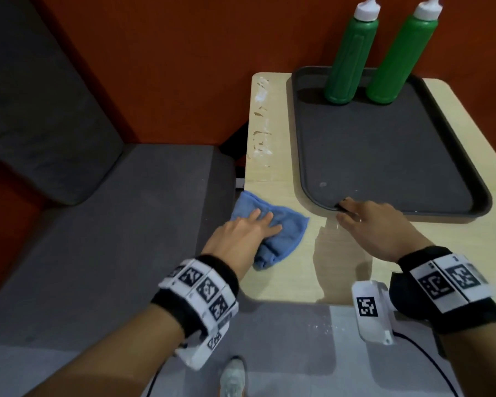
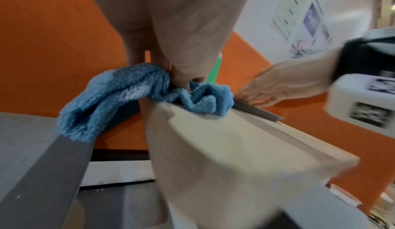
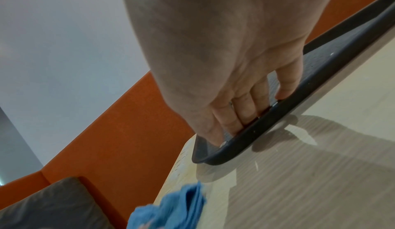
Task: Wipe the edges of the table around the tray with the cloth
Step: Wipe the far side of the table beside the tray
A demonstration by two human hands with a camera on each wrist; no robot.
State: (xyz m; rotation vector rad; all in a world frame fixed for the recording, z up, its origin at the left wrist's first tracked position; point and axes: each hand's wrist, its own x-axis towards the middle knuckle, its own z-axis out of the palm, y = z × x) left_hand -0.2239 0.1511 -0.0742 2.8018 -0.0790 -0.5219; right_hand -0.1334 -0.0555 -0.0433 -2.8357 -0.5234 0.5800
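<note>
A: Head view, nearest first: a grey shoe on the floor, then both wrists with black bands and marker blocks. Where's the left hand?

B: Flat on the blue cloth, fingers straight and close together, pressing it onto the table at the near-left edge. The cloth is bunched, and part of it hangs over the table's left edge. Left wrist view confirms it: cloth draped past the table corner, fingers on top.

A: Right hand?

B: On the tray, at the near-left part of its front rim. Fingers curl over the rim into the tray, thumb outside, on the table side. Right wrist view: fingertips inside the tray lip, gripping it. Whether the tray is lifted off the table there, can't tell.

A: Cloth to tray?

B: Apart. Bare table between them, cloth just left of the tray's near-left corner.

A: Further back?

B: White smears along the table's left strip, beside the tray. Two green squeeze bottles with white caps stand upright at the tray's far end, side by side. A grey bench seat sits left of the table, with an orange wall behind.
</note>
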